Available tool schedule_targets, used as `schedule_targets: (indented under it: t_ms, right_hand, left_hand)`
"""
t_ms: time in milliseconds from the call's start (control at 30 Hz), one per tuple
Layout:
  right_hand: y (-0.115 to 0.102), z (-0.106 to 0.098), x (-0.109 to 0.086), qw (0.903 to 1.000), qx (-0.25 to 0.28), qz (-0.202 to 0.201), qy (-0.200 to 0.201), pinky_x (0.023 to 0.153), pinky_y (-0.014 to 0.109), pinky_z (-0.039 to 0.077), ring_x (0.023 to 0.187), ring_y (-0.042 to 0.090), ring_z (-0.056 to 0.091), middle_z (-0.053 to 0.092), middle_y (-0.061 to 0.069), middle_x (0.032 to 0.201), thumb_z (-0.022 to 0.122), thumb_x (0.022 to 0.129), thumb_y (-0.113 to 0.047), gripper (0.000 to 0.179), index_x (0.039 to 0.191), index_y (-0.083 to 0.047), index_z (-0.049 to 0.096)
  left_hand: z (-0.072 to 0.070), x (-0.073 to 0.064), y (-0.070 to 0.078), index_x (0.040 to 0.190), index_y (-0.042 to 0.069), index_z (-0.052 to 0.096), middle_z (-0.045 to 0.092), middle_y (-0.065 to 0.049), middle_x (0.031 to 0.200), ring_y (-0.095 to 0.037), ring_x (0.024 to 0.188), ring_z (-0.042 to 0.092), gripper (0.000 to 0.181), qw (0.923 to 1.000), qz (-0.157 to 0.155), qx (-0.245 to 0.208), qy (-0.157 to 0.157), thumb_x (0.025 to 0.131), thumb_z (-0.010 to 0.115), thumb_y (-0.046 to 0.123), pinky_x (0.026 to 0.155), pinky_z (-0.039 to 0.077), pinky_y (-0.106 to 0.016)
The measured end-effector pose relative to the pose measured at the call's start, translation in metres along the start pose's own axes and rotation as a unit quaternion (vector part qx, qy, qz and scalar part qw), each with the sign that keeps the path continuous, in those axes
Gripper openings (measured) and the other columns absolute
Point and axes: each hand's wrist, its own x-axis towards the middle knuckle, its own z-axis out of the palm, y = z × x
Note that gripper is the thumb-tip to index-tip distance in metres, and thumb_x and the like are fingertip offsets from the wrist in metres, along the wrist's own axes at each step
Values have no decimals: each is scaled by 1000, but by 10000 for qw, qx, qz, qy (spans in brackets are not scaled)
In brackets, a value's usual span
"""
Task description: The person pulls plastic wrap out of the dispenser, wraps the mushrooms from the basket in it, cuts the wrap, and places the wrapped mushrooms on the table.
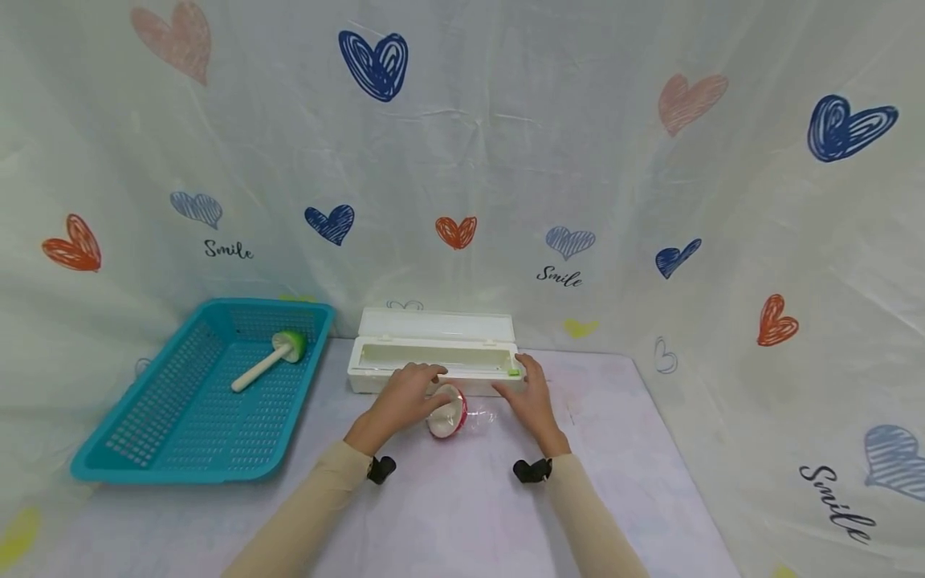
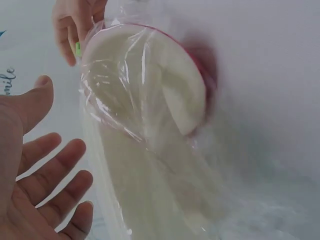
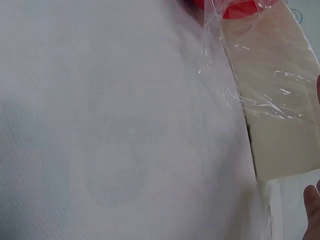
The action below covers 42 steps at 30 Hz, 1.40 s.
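A small bowl, red outside and white inside, leans tilted against the front of a long white box with a raised lid. Clear plastic film wraps over the bowl and trails to its right. My left hand is just left of the bowl, thumb and fingers spread apart, with nothing between them in the left wrist view. By the box's right end is my right hand, its thumb and fingers apart; whether they touch the box I cannot tell. A green slider sits on the box's front edge.
To the left stands a blue-green plastic basket with a white-handled, green-headed tool lying in it. A white curtain printed with hearts rises behind the table and along its right side.
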Motion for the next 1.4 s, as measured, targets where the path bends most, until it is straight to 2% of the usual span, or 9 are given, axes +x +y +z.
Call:
schedule_targets:
  t_ms: [200,367,500,667,833,933,1033,1200,1400]
  right_hand:
    - [8,-5,3,9978,374,487,-262,114,49,45,143,38,48,47,18,157,84,88,-25,72,149,-8,51]
    - [12,-6,4,9939,890,580,-308,108,48,50,137,35,55,52,17,153,84,88,-24,68,148,-11,54]
    - [16,-5,4,9926,1029,571,-292,103,49,53,133,37,59,53,18,152,83,88,-22,65,146,-11,56]
    - [21,-5,6,9911,1148,492,-460,103,46,54,136,38,56,47,17,157,81,89,-24,61,145,-13,58]
    - [22,-7,8,9912,1052,676,-435,87,27,56,132,37,60,48,15,157,82,90,-26,57,142,-15,62]
    - [22,-8,10,9906,1105,703,-401,82,22,55,120,36,67,56,17,150,80,91,-18,51,139,-12,64]
    - [22,-8,12,9895,1138,785,-409,77,20,54,102,22,72,68,16,135,81,91,-15,48,136,-13,66]
    - [20,-9,13,9866,1230,962,-467,67,21,46,77,7,59,74,13,125,84,88,-22,49,133,-16,68]
    - [20,-10,14,9846,1380,929,-539,71,21,49,91,5,68,65,9,141,82,89,-18,46,132,-14,68]
  left_hand:
    - [9,28,15,134,7,65,74,-8,112,-29,110,63,50,9992,252,-268,-171,96,74,37,96,49,-52]
    - [21,52,29,134,9,65,74,-7,115,-28,111,65,47,9977,512,-316,-303,97,73,35,95,52,-50]
    - [32,65,37,131,10,67,73,-7,118,-27,113,66,41,9959,470,-649,-432,97,72,32,96,53,-49]
    - [48,75,41,122,13,73,75,-4,116,-24,112,67,33,9947,282,-943,-292,97,73,33,96,49,-51]
    - [58,85,48,119,16,76,76,-1,114,-22,111,68,27,9964,240,-788,-212,96,74,31,93,46,-51]
    - [61,91,53,117,15,77,76,-1,113,-22,111,68,26,9962,222,-806,-245,96,72,29,94,46,-50]
    - [62,95,57,114,12,78,77,-3,110,-23,107,69,22,9957,179,-882,-194,96,71,23,92,49,-48]
    - [62,101,59,109,10,79,77,-3,99,-21,93,69,17,9961,245,-842,-32,97,71,19,82,54,-42]
    - [67,106,55,105,12,79,76,-1,96,-17,90,68,14,9971,340,-684,-40,97,71,20,78,53,-37]
